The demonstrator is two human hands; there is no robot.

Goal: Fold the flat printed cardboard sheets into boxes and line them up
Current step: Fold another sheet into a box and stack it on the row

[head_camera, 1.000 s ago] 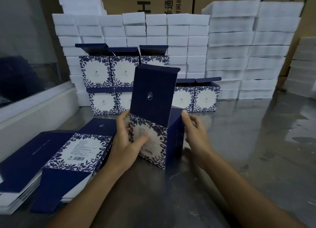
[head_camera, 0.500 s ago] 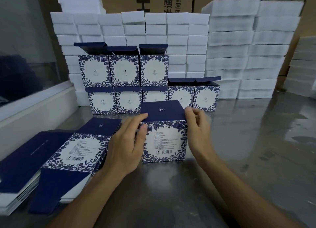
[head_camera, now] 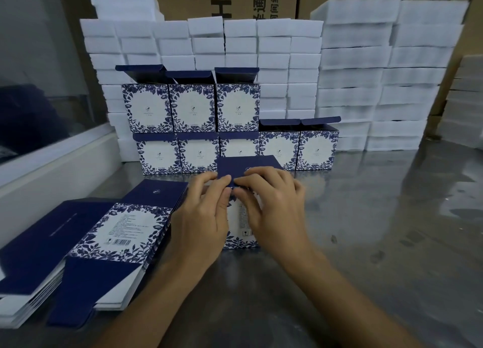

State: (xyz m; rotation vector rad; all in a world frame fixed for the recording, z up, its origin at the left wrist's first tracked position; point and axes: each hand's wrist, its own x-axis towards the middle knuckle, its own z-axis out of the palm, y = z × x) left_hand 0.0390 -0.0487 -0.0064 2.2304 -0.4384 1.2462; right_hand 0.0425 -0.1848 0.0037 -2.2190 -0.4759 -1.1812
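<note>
White foam blocks (head_camera: 352,68) stack high at the back of the steel desk (head_camera: 379,230). Before them stand the finished boxes (head_camera: 236,128), five below and three above, lids up. Flat printed sheets (head_camera: 115,232) lie piled at the near left. Between these sits the box being folded (head_camera: 240,217), upright on the desk, just in front of the row. Left hand (head_camera: 201,217) and right hand (head_camera: 274,204) curl over its navy lid, fingertips pinching the front edge.
</note>
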